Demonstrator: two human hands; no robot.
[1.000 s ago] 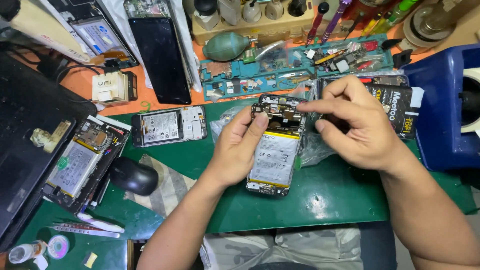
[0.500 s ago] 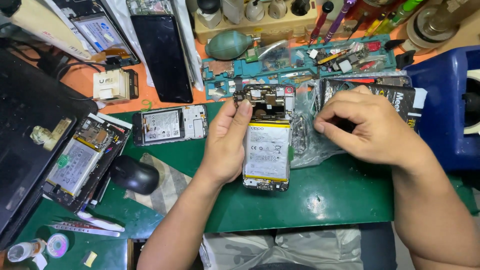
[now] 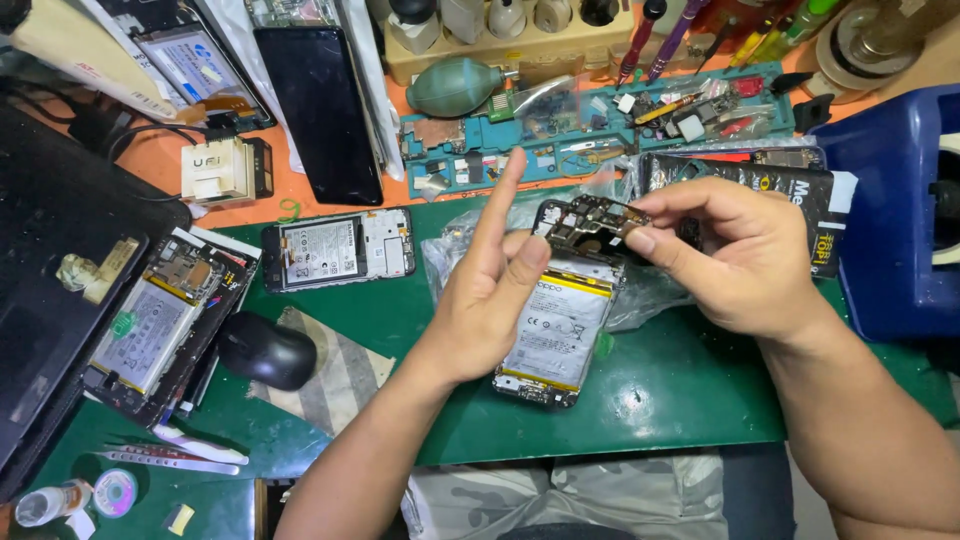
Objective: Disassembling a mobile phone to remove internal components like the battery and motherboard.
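green tabletop [image 3: 700, 390] strewn with phone parts | opened phone [image 3: 556, 325] held above it, battery showing | left hand [image 3: 490, 300] cradles its side, forefinger raised | right hand [image 3: 745, 255] fingers pinch the black cover plate [image 3: 585, 222] at the top

Counting it up: three opened phones [image 3: 556, 325] [image 3: 338, 249] [image 3: 160, 322], one loose black screen [image 3: 318, 110], one mouse [image 3: 266, 350], one green air blower [image 3: 455, 87], two hands [image 3: 490, 290] [image 3: 740, 255].

Green mat [image 3: 700, 400], orange table [image 3: 130, 205], blue tray [image 3: 560, 150], black mouse [image 3: 266, 350], white battery [image 3: 555, 335].
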